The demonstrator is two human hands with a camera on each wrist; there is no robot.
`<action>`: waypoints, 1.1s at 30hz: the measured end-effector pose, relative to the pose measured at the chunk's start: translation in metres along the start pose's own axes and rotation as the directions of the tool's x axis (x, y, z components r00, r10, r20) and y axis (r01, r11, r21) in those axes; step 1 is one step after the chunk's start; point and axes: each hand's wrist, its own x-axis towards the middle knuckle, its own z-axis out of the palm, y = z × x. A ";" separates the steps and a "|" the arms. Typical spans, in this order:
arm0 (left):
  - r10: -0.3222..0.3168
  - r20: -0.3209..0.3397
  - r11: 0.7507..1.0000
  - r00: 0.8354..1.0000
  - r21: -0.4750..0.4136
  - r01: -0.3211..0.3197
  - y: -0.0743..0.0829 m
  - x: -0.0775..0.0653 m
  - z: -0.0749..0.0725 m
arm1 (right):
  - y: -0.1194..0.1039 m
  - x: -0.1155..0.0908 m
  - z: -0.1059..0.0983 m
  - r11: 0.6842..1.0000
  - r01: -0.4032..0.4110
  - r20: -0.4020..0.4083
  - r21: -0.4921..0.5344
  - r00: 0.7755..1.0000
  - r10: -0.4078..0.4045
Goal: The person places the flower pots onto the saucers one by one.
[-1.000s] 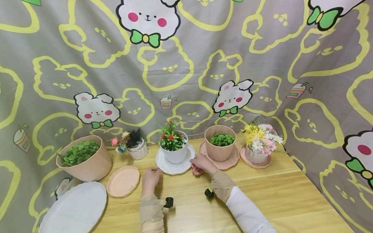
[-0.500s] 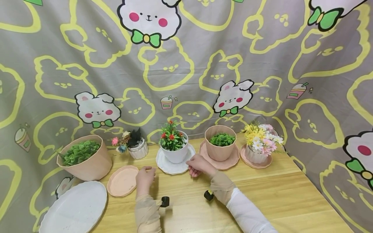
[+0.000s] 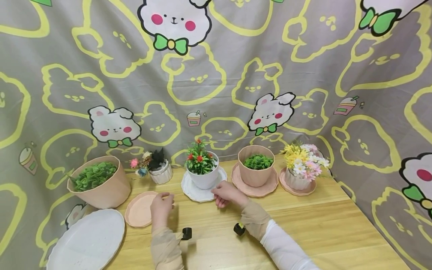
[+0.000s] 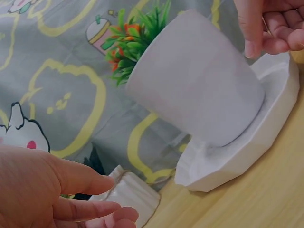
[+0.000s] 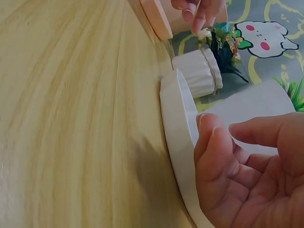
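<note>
White pot with red-flowered greenery: one, upright on a white saucer, middle of the surface.

Right hand: at the white saucer's near right rim, fingers loosely bent, gripping nothing; contact with the rim cannot be told.

Left hand: fingers relaxed, nothing held; beside a small peach saucer, overlapping its right edge in the head view.

Fluted pot with dark and pale flowers: one, behind the left hand, no saucer under it.

Risks, as judged: a right-hand brush against the white saucer's rim could shift it and rock the white pot; a careless reach by the left hand could knock the fluted pot or push the peach saucer aside.
</note>
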 end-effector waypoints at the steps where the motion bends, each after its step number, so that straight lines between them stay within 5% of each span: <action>1: -0.004 0.000 1.000 1.000 -0.003 0.004 0.000 -0.001 -0.001 | 0.000 0.000 0.001 1.000 0.003 0.002 -0.001 1.000 -0.002; 12: -0.006 -0.028 1.000 1.000 0.009 0.006 -0.005 -0.007 -0.014 | -0.006 -0.002 0.019 0.999 0.035 0.025 -0.012 0.999 -0.035; 21: 0.026 -0.136 0.999 0.990 0.047 -0.019 -0.013 -0.007 -0.024 | -0.013 -0.003 0.032 1.000 0.031 0.032 -0.001 0.999 -0.031; 33: 0.015 -0.247 0.998 0.969 -0.058 -0.031 -0.023 -0.011 -0.038 | -0.014 -0.003 0.040 0.997 0.071 0.045 -0.007 0.996 -0.070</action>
